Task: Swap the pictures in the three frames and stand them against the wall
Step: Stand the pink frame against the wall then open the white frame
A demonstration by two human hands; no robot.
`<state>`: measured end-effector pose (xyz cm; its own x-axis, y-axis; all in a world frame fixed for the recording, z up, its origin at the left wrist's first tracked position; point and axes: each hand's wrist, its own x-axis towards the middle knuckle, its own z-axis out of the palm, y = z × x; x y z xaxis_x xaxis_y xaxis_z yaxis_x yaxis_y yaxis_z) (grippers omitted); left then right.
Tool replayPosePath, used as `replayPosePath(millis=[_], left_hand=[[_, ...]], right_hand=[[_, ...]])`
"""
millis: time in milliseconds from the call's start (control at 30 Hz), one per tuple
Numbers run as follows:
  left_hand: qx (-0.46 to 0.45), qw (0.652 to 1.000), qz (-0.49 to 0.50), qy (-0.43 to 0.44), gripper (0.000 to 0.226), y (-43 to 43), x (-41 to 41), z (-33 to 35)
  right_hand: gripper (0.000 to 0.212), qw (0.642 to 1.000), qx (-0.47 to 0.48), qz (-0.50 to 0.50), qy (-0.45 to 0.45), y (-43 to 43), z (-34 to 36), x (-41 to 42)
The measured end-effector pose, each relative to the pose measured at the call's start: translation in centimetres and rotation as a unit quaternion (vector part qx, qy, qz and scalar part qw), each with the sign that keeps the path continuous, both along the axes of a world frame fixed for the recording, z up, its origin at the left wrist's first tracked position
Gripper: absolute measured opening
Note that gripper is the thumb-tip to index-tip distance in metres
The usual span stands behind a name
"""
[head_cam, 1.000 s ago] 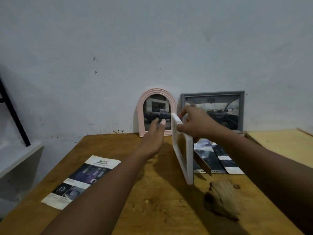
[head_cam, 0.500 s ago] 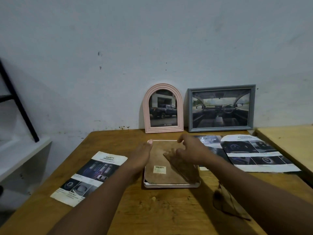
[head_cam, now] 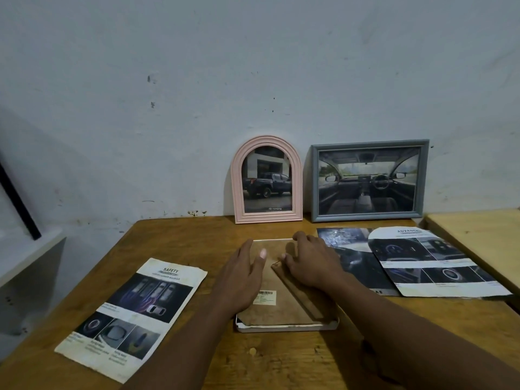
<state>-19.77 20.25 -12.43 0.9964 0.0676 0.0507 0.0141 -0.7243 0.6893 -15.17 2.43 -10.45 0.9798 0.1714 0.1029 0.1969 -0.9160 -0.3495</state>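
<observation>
A white frame [head_cam: 287,327] lies face down on the wooden table [head_cam: 180,237], its brown backing board with a barcode sticker facing up. My left hand [head_cam: 242,274] rests flat on the frame's left side, fingers apart. My right hand [head_cam: 312,263] presses on the folded brown stand at the upper right of the backing. A pink arched frame [head_cam: 266,180] with a pickup truck picture and a grey rectangular frame [head_cam: 369,180] with a car interior picture stand against the wall.
A "Safety" brochure page [head_cam: 132,313] lies at the left of the table. Two more pages [head_cam: 422,263] lie overlapped at the right. A lighter wooden surface [head_cam: 478,235] adjoins at the right, and a white shelf [head_cam: 25,251] stands at the left.
One second ago my right hand held the white frame upright on its edge. It was laid face down, and both hands now rest on its back.
</observation>
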Motion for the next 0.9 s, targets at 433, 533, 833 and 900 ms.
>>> replayPosePath(millis=[433, 533, 833, 900], left_hand=[[-0.033, 0.999, 0.035, 0.004, 0.087, 0.4, 0.2, -1.0], [-0.036, 0.999, 0.041, 0.001, 0.089, 0.3, 0.3, -0.9], [-0.043, 0.999, 0.032, -0.002, 0.095, 0.2, 0.3, -0.7], [-0.045, 0.999, 0.018, -0.017, 0.088, 0.3, 0.4, -0.7]], right_hand=[[0.066, 0.995, 0.027, -0.094, -0.010, 1.5, -0.7, 2.0], [0.059, 0.989, 0.087, -0.122, -0.007, 1.3, -0.6, 3.2], [0.040, 0.974, 0.183, -0.113, -0.077, 0.8, 0.2, 3.7], [0.037, 0.968, 0.204, -0.104, -0.106, 0.7, 0.3, 3.5]])
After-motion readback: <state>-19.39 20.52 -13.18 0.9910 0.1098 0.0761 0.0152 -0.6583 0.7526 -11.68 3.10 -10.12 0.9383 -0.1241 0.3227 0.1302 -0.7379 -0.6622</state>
